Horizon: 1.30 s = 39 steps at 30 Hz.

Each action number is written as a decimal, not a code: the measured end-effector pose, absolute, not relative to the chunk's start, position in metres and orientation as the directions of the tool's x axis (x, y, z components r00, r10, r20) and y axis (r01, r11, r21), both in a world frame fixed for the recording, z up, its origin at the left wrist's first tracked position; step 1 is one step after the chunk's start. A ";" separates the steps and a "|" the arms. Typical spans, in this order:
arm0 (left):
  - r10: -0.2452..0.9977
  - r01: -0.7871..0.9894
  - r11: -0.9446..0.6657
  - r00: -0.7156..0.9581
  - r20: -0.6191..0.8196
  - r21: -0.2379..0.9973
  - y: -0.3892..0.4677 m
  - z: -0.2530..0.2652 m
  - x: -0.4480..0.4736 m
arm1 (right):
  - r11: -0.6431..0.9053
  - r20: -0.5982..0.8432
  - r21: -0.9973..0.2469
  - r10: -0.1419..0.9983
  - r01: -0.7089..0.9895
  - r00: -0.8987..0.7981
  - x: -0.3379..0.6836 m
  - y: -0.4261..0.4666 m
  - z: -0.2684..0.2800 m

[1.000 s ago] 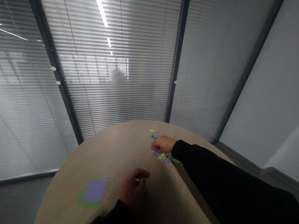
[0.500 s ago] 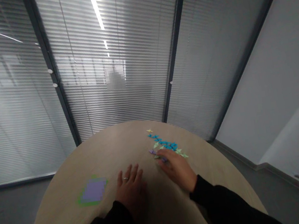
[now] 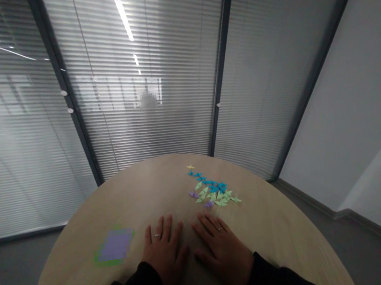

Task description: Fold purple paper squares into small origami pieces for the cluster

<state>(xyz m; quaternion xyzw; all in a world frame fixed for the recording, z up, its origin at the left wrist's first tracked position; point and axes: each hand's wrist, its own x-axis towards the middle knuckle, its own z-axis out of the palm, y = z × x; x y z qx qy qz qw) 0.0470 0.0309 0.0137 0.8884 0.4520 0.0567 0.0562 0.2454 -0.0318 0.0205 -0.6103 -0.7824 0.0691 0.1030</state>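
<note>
Both hands lie palm down on a round wooden table (image 3: 157, 186), fingers spread, holding nothing. My left hand (image 3: 165, 252) wears a ring and is nearest to a blurred purple patch with a green edge (image 3: 115, 246) on its left. My right hand (image 3: 222, 248), also with a ring, rests just in front of a group of small folded-paper pieces. In that group are several light green pieces (image 3: 221, 199), several blue pieces (image 3: 213, 184), a yellow star-shaped piece (image 3: 190, 167) at the far end, and two purple pieces, one (image 3: 209, 204) close to my right fingertips and another (image 3: 193, 194) farther left.
Beyond the table stands a glass partition with grey blinds (image 3: 153, 134) and dark frames. A pale wall (image 3: 360, 115) rises on the right. Grey floor (image 3: 19, 271) shows on both sides of the table.
My right hand has let go of a purple piece at the paper group and drawn back toward me, now lying flat. My left hand has shifted only slightly.
</note>
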 end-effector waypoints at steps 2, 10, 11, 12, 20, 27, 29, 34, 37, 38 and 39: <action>0.812 0.800 -0.582 0.583 0.036 0.145 0.029 0.019 0.047 | 0.234 0.078 -0.249 0.972 0.940 -0.221 0.247 -0.031 0.018; 0.790 0.781 -0.611 0.611 0.039 0.133 0.026 0.019 0.048 | 0.233 0.072 -0.284 0.973 0.930 -0.221 0.248 -0.032 0.017; 0.786 0.776 -0.617 0.617 0.045 0.134 0.026 0.017 0.048 | 0.227 0.069 -0.284 0.974 0.932 -0.216 0.247 -0.032 0.017; 0.782 0.771 -0.622 0.621 0.054 0.135 0.026 0.016 0.048 | 0.222 0.064 -0.284 0.975 0.933 -0.213 0.247 -0.032 0.018; 0.827 0.842 -0.537 0.513 0.230 0.051 0.036 0.046 0.023 | 0.209 0.090 -0.302 0.978 0.930 -0.190 0.252 -0.031 0.014; 0.978 0.983 -0.124 0.144 0.152 -0.138 0.033 0.055 -0.014 | 0.207 0.112 -0.317 0.977 0.925 -0.180 0.250 -0.032 0.015; 0.981 0.984 -0.140 0.154 0.119 -0.114 0.035 0.054 -0.020 | 0.208 0.118 -0.318 0.977 0.925 -0.179 0.249 -0.033 0.016; 0.983 0.986 -0.169 0.169 0.076 -0.005 0.044 0.056 -0.032 | 0.238 0.149 -0.320 0.969 0.917 -0.200 0.249 -0.033 0.013; 0.986 0.988 -0.155 0.154 0.063 0.012 0.046 0.059 -0.036 | 0.236 0.149 -0.314 0.969 0.920 -0.198 0.249 -0.032 0.013; 0.987 0.988 -0.154 0.154 0.054 0.008 0.045 0.060 -0.035 | 0.231 0.143 -0.313 0.970 0.921 -0.195 0.249 -0.032 0.013; 0.987 0.988 -0.157 0.156 0.043 0.004 0.045 0.060 -0.035 | 0.225 0.136 -0.313 0.972 0.923 -0.191 0.248 -0.032 0.014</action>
